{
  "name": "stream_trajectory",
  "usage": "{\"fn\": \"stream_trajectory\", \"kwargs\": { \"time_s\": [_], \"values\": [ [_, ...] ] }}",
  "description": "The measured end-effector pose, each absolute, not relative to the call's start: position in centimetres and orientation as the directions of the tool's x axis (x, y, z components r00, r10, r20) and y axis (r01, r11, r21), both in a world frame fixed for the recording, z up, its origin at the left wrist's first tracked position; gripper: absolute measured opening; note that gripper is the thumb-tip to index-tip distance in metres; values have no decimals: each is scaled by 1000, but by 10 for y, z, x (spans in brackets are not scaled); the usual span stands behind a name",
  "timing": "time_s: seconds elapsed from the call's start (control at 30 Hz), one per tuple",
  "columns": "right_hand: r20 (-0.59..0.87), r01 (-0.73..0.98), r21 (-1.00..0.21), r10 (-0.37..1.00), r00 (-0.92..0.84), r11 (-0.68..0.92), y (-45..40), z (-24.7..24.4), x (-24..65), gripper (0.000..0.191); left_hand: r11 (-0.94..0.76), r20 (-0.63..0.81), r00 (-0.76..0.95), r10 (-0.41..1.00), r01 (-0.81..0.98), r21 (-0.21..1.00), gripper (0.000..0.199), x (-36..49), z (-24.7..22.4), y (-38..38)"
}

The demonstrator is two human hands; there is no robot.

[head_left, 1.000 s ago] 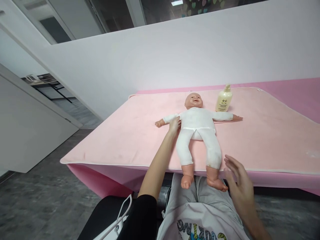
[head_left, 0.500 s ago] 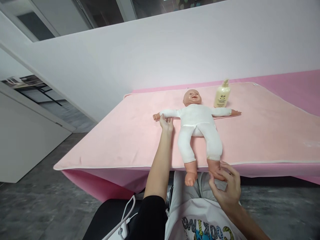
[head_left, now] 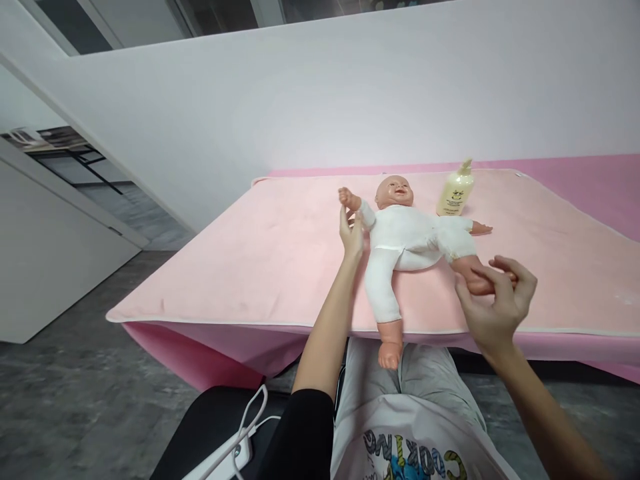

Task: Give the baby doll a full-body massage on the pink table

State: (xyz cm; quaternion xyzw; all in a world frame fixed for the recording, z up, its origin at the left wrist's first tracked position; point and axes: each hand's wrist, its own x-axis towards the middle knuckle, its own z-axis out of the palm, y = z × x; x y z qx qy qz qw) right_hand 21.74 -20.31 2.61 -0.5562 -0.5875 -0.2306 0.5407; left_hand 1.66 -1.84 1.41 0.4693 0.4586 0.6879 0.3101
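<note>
A baby doll with a white cloth body lies face up, its head toward the wall. My left hand is closed round the doll's wrist at the left, and that arm is bent upward. At the right, my right hand grips the doll's foot between thumb and fingers, with that leg raised and swung outward. The other leg lies straight, its foot over the table's front edge. A pale yellow pump bottle stands just behind the doll's outstretched arm.
Under the doll a pink mat covers the table, over a darker pink cloth. A white wall rises behind. At the lower left, a white device with a cable rests on a black seat.
My right hand has moved up and right, lifting the doll's leg outward. My left hand has gone up and slightly right, bending the doll's arm upward.
</note>
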Motion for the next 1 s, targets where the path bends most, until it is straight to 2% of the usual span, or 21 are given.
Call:
{"fn": "stream_trajectory", "kwargs": {
  "time_s": [0.13,0.27,0.47,0.53,0.6,0.7,0.83,0.9,1.0],
  "values": [
    [765,901,-358,631,133,244,-155,47,228,27,-498,562,-104,821,352,793,51,23,13,-28],
    [618,942,-288,785,45,173,-109,56,228,30,-554,583,142,800,548,627,50,24,13,-34],
    [546,996,-78,838,16,31,-95,59,204,31,-560,585,276,763,734,384,47,26,13,-35],
    [542,999,-45,840,19,6,-100,57,200,29,-547,587,290,756,772,323,46,27,15,-37],
    [551,998,-63,834,39,-6,-106,52,202,30,-538,595,295,748,794,282,45,27,16,-38],
    [565,986,-163,817,116,-27,-120,44,214,36,-555,623,292,726,784,279,43,29,15,-37],
    [566,952,-298,790,234,-69,-161,35,232,45,-573,610,258,749,715,401,42,32,10,-33],
    [572,945,-318,779,259,-80,-191,30,235,42,-572,593,235,770,665,480,42,33,8,-31],
    [582,956,-285,781,225,-64,-233,17,233,36,-561,598,149,788,575,596,44,34,8,-30]
  ]
}}
